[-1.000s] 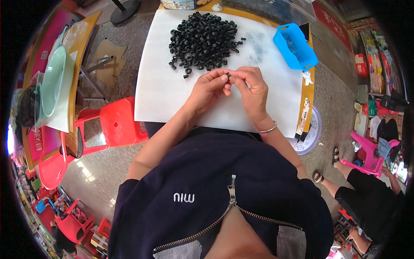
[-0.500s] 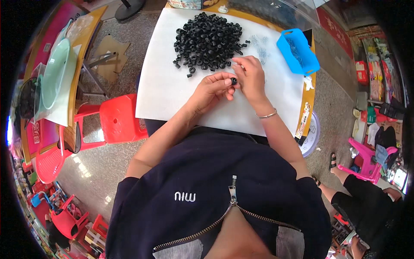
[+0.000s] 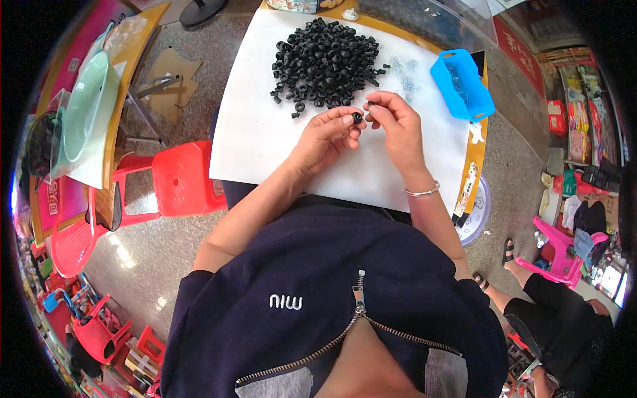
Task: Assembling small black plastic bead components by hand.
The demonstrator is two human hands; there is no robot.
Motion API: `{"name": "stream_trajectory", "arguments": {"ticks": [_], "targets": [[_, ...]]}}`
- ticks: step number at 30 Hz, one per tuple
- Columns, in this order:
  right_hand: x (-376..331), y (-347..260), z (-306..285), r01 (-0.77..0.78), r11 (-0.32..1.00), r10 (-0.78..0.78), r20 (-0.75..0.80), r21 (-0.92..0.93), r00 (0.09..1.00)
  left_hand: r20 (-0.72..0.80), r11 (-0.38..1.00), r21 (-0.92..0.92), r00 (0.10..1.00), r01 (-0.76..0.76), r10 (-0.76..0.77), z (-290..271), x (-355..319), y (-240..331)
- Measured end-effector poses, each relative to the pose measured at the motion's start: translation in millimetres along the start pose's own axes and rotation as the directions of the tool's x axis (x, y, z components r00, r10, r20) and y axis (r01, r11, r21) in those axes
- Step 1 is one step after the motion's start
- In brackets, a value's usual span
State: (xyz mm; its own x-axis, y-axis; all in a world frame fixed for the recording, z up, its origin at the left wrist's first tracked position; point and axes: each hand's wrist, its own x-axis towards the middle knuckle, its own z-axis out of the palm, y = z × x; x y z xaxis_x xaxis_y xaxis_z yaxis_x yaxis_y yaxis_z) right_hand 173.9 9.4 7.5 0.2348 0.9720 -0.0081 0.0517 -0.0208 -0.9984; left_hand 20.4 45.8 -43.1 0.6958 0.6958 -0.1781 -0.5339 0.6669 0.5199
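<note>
Within left hand (image 3: 322, 138), black piece (image 3: 357, 118), round end rightward, axis unclear

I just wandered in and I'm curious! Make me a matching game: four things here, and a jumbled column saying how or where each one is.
Things:
1. left hand
2. heap of small parts
3. basket
4. stool

Descriptions:
A. red, on the floor left of the table
B. blue, at the table's far right
C. pinching a small black piece
D. black, piled on the white sheet

Pairs: 1-C, 2-D, 3-B, 4-A
</note>
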Motion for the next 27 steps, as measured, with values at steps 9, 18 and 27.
{"name": "stream_trajectory", "arguments": {"ticks": [9,18,27], "targets": [[-18,-13,-7,0.01,0.999,-0.01,0.02,-0.045,1.0,0.005,1.0,-0.009,1.0,-0.012,0.012,-2,0,1],[-17,-12,-9,0.006,1.0,-0.008,0.063,0.029,0.998,0.011,1.0,-0.002,1.0,-0.005,0.005,-1,0,1],[-17,-17,-6,0.026,0.997,-0.026,-0.006,-0.07,1.0,-0.006,1.0,0.013,1.0,0.009,-0.009,2,-1,3]]}}
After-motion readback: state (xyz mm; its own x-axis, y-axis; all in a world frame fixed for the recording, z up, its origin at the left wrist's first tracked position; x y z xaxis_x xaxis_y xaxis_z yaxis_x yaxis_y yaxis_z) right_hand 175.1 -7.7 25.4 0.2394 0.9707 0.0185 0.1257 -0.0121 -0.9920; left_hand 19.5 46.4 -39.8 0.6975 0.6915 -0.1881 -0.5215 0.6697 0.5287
